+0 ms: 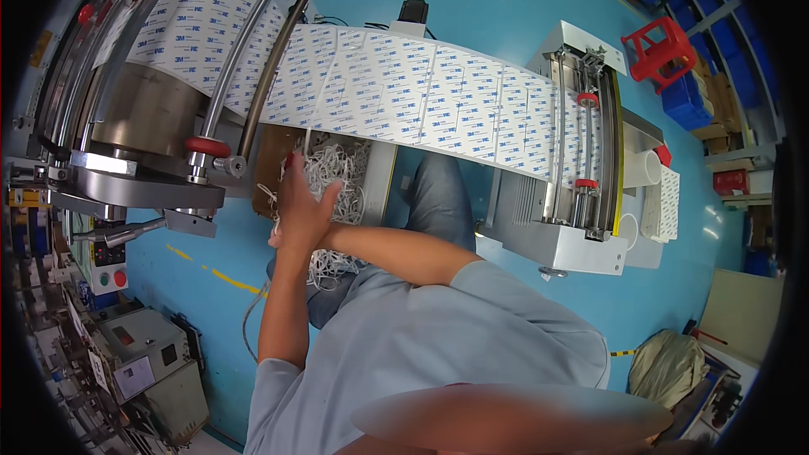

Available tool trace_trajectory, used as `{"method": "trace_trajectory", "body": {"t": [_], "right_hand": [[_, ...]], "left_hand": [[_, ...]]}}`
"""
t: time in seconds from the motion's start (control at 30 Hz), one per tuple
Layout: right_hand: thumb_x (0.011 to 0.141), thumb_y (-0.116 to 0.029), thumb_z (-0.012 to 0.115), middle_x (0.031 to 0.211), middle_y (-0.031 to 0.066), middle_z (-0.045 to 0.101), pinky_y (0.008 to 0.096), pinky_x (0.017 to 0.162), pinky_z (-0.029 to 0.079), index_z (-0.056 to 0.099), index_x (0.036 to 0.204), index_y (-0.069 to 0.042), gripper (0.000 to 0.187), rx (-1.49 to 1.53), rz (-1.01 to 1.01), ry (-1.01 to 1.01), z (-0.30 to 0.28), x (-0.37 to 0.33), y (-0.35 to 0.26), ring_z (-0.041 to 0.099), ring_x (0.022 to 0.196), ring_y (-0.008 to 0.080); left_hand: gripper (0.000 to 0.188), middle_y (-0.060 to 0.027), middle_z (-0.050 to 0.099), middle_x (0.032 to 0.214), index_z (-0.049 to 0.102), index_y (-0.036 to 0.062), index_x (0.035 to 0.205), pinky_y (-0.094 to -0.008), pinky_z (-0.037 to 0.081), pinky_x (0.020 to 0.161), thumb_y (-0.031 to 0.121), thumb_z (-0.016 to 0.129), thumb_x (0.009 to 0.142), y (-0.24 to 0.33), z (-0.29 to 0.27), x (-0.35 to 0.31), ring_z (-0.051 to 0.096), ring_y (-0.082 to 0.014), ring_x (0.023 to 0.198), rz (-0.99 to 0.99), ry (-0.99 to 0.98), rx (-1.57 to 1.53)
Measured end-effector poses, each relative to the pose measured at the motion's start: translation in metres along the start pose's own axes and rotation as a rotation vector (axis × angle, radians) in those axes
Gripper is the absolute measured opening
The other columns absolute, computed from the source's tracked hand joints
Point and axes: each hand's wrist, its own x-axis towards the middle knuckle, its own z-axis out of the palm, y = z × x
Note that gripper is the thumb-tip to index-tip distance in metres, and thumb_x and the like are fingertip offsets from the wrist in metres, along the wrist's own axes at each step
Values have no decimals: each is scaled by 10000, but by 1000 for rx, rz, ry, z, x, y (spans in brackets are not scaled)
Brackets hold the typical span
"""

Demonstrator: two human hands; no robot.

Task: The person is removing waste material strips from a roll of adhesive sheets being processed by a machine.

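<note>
My left hand (303,206) reaches over a heap of tangled white strips (333,170), its fingers stretched forward and the thumb spread to the right. Close to its fingertips, a thin white strip (308,141) hangs from the near edge of a printed white sheet (379,88). Whether the fingers touch that strip is unclear. My right forearm crosses from the right and passes under the left wrist. Most of my right hand (275,238) is hidden there; only what look like fingertips show on the left side. The heap fills a brown cardboard box (271,156) below the sheet.
The sheet runs between a roller machine (152,118) with steel bars at left and a grey roller unit (569,236) at right. White cups (643,168) stand beyond that unit. A red stool (660,52) is on the blue floor. My knee (438,194) is beneath the sheet.
</note>
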Motion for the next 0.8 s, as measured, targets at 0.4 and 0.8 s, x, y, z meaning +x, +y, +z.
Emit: {"method": "trace_trajectory", "body": {"t": [0.4,0.8], "right_hand": [[737,41,654,1106,61,554,299,836,475,493,1194,-57,495,104,172,321,-131,-55,-75,555,959,167],[789,8,618,915,68,628,193,492,457,521,1113,-39,342,395,112,744,-156,-97,-73,566,598,96]], "left_hand": [[275,-3,551,674,579,29,827,-213,390,569,276,494,915,-51,-4,15,489,-71,603,-479,-47,-533],[181,13,450,621,522,79,758,-218,367,519,202,510,891,-84,2,-3,412,-85,540,-695,244,-1062]]}}
